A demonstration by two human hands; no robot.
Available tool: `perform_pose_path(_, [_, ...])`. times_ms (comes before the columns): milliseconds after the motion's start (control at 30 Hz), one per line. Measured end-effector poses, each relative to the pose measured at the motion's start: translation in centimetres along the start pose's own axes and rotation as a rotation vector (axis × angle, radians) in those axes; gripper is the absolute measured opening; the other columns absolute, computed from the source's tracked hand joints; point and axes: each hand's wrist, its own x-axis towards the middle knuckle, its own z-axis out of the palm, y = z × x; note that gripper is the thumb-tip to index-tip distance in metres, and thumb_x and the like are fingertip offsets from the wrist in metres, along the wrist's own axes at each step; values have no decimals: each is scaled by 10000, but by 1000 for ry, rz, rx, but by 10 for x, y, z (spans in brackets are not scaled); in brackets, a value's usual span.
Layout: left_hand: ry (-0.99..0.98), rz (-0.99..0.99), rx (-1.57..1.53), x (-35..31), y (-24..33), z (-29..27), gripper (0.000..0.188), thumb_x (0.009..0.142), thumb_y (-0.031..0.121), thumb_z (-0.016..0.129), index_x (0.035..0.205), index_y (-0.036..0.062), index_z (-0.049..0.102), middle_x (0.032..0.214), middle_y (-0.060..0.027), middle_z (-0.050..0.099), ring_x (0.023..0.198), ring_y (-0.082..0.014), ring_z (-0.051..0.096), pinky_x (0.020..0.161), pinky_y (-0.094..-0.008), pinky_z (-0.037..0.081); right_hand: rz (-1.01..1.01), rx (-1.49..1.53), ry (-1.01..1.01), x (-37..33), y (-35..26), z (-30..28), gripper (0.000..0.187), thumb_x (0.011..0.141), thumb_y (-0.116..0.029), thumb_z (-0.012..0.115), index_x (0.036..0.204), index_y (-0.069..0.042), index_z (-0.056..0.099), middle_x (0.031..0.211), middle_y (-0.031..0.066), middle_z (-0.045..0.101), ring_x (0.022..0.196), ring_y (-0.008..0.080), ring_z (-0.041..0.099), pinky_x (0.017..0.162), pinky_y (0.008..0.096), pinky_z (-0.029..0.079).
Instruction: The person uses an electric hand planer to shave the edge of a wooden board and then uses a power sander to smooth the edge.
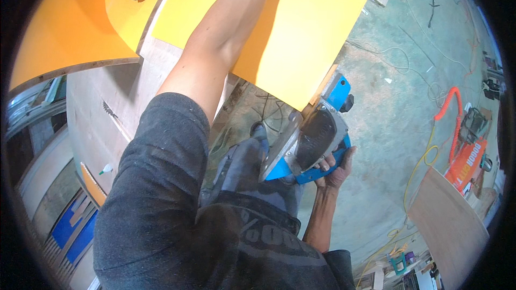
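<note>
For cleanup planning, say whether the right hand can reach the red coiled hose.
Probably not: the right hand holds the blue and black planer, and the hose is well off to the right.

Blue planer (318, 133) at yellow panel (309, 29), orange hose (459, 108)

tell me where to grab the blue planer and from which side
Probably grip the planer by its blue handle, coming from the picture's lower right: that bar stands off the body, on the side away from the yellow panel, and the right hand holds it there. The black knob could perhaps take a second hand.
</note>
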Motion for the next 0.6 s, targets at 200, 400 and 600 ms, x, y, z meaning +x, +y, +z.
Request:
perform_pose_path(200, [8,4,-8,-6,4,-10,817,851,649,663,1425,71,596,1517,-129,544,1472,-307,392,1208,-555,249,-31,-65,4,1,-2,6,601,1043,-663,421,1026,-77,553,627,-20,479,511,121,495,566,330,480])
perform_pose_path(400, [19,4,-20,-16,10,-22,813,851,635,665,1423,63,594,1518,-134,539,1476,-308,383,1213,-556,237,-59,-46,-66,3,-2,3,561,1059,-617,440,1036,-68,555,642,-9,521,516,123,515,562,322,486])
perform_pose_path(600, [9,2,-23,-20,13,-25,815,850,634,664,1427,63,589,1526,-132,531,1481,-308,375,1214,-564,232,-52,-57,-17,3,-7,9,576,1063,-624,417,1036,-65,554,624,-14,494,510,122,502,558,314,472])
